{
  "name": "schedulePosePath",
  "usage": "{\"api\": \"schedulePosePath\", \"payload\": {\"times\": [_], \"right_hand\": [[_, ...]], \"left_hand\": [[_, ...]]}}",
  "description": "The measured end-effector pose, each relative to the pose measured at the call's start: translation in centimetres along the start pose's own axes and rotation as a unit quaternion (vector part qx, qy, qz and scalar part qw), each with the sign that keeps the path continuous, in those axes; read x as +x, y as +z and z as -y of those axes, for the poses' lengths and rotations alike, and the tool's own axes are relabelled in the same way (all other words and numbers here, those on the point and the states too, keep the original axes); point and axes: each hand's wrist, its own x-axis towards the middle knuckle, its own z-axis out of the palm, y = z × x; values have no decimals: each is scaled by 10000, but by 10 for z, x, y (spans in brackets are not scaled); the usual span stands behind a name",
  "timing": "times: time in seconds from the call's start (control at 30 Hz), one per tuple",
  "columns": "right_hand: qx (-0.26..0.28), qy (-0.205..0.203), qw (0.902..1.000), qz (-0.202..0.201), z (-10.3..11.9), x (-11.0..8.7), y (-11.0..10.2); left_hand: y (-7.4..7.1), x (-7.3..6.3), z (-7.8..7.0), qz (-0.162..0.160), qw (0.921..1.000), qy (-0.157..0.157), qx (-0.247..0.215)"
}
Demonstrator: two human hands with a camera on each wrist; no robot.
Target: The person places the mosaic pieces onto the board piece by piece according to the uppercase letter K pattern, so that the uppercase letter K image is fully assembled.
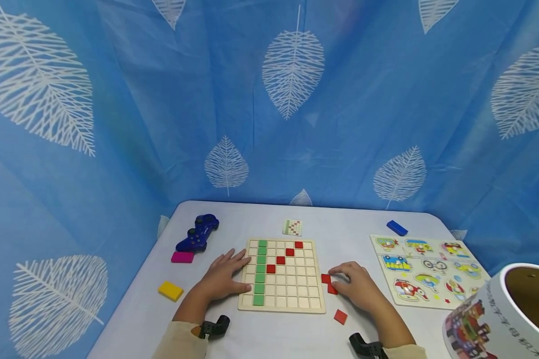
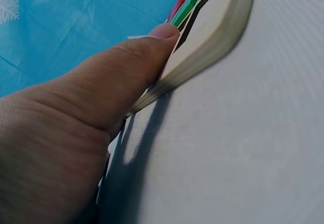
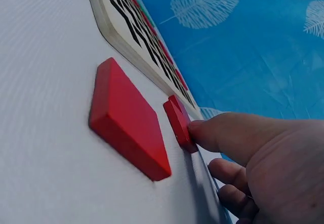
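A wooden grid board (image 1: 281,308) lies flat, with a column of green tiles (image 1: 261,266) and a diagonal of several red tiles (image 1: 280,260). My left hand (image 1: 222,276) rests at the board's left side, fingers spread. Its thumb (image 2: 126,62) lies on the board's rim in the left wrist view. To the right of the board, my right hand (image 1: 357,284) pinches at a red tile (image 3: 178,122) with thumb and index finger. Another red tile touches or lies close beside it; the index fingertip is hidden in the right wrist view. Nearer me lies a separate red tile (image 1: 340,316).
A small pattern card (image 1: 293,227) lies behind the board. At left are a blue game controller (image 1: 197,233), a pink block (image 1: 182,257) and a yellow block (image 1: 170,290). At right sit a vehicle puzzle (image 1: 419,267), a blue block (image 1: 397,228) and a white tub (image 1: 489,319).
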Motion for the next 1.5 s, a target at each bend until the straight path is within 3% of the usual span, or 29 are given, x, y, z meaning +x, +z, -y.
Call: {"api": "schedulePosePath", "payload": {"times": [0.47,0.7,0.87,1.0,1.17,1.33,1.5], "right_hand": [[33,498,9987,-108,15,1,7],[741,484,9959,-200,19,1,3],[1489,645,9866,-161,51,0,6],[1718,372,9843,135,84,2,24],[1435,-116,9893,245,105,5,49],[624,-474,9969,87,112,8,64],[7,-819,9966,47,113,10,70]], "left_hand": [[-1,0,0,56,10000,-47,-30],[-1,2,-1,52,10000,-22,-37],[-1,1,-1,50,10000,-32,-48],[-1,0,-2,16,10000,1,-26],[1,0,-3,13,10000,47,-58],[-1,-1,-2,13,10000,-31,-53],[-1,-1,0,14,10000,-9,-61]]}}
